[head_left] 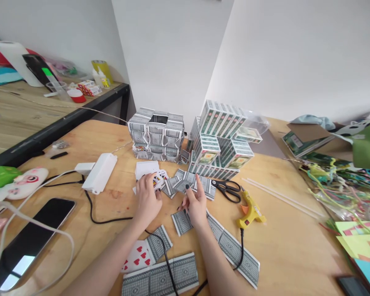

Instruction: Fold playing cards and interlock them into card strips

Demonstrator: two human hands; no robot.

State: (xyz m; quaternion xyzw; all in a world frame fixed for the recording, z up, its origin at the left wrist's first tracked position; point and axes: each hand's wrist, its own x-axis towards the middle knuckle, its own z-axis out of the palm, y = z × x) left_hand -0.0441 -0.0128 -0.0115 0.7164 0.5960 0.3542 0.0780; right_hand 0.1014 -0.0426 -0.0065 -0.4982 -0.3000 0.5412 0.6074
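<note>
My left hand [148, 197] is curled over a small pile of playing cards [162, 176], some face up. Its fingers seem to pinch cards there, though the fingertips are partly hidden. To its right, my right hand [195, 203] has thumb and index finger stretched apart, the other fingers bent, with nothing visible between them. It hovers by a strip of patterned card backs [208, 187]. Below the hands lie a long joined card strip [234, 246], another strip [160, 275] and a face-up heart card [138, 257].
Behind stand a hollow block built of cards [157, 133] and stacked card boxes [223, 119]. Black-handled scissors [228, 189] and a yellow glue gun [249, 209] lie at right, its cord crossing the strips. A white power adapter [100, 172] and phone [33, 238] lie left.
</note>
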